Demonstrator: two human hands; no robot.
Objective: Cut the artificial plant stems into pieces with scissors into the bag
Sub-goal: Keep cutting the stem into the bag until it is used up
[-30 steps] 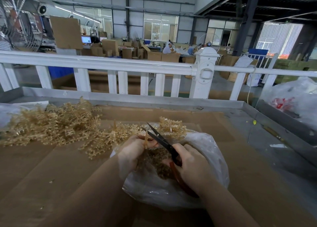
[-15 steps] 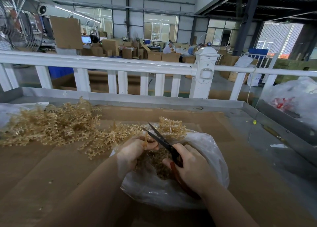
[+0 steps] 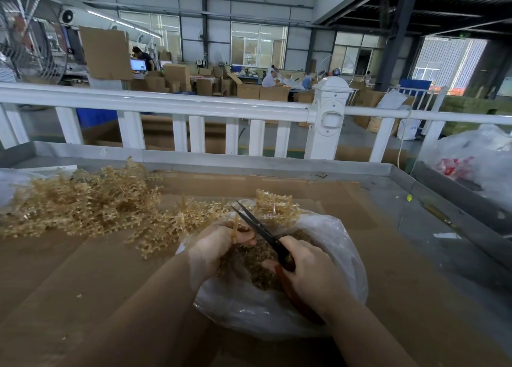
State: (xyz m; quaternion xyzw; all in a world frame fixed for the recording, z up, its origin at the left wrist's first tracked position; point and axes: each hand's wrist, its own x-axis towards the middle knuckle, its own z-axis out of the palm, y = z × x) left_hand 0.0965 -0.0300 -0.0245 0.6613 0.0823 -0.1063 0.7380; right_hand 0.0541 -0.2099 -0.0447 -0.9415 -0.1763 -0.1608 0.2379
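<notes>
Stems point(image 3: 83, 208) lay heaped on the counter point(image 3: 388, 228) left of the bag point(image 3: 340, 244). Over it, the left hand point(image 3: 219, 244) pinched one stem point(image 3: 235, 225) upright, while the right hand point(image 3: 310, 278) gripped parted scissors point(image 3: 257, 225).

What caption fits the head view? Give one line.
Left hand holds a stem over the bag; right hand works open scissors.

Bag point(image 3: 327, 297) sits on the cardboard point(image 3: 83, 283) (stem pile point(image 3: 83, 200) left), railing point(image 3: 166, 106) behind.
</notes>
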